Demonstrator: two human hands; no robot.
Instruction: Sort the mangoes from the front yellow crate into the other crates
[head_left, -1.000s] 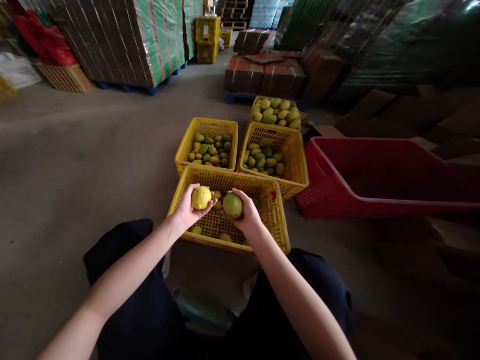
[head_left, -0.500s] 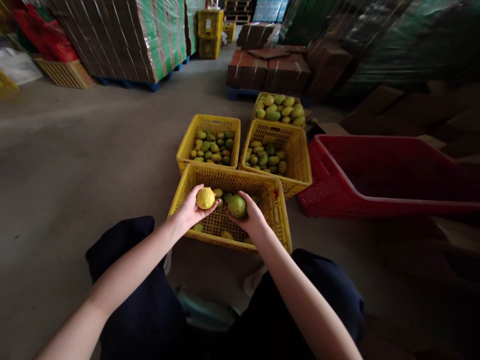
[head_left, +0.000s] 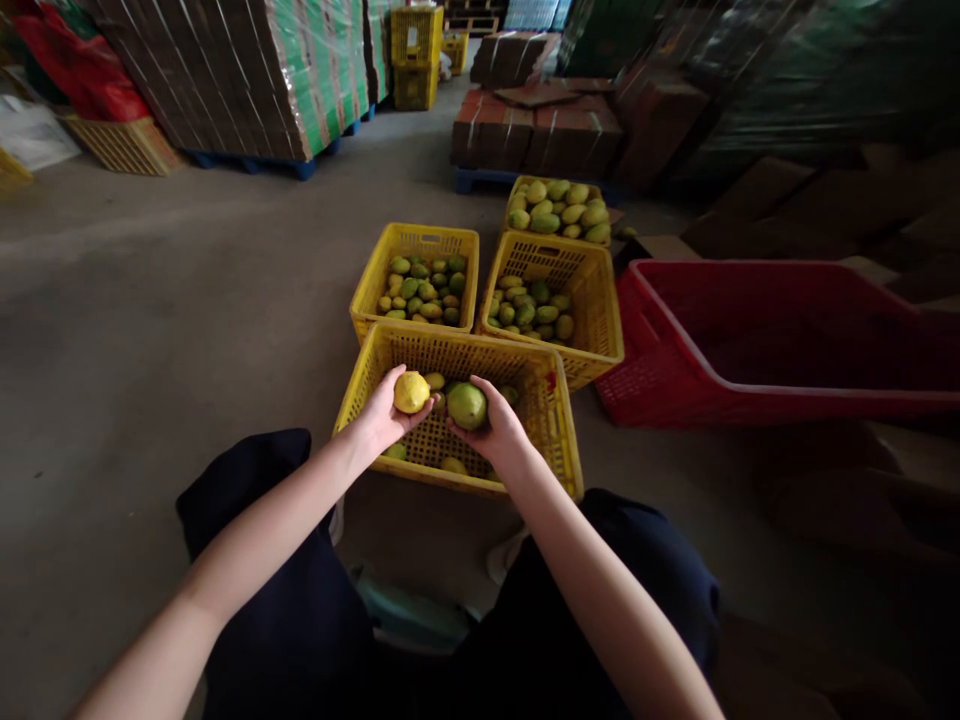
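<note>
Here, hands (head_left: pixel 385 412) hold yellow fruit (head_left: pixel 412 392), green fruit (head_left: pixel 466 406) over crate (head_left: pixel 553 428).

a warehouse, shown by wrapped stacks (head_left: pixel 319 70) on blue pallets (head_left: pixel 304 168) and yellow crates (head_left: pixel 551 430) of fruit (head_left: pixel 410 288).

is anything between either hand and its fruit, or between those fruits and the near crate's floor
Nothing visible separates the left hand from its round yellow fruit, or the right hand from its round green fruit. Below, loose yellow-green fruits partly cover the rectangular yellow plastic crate's floor.
</note>
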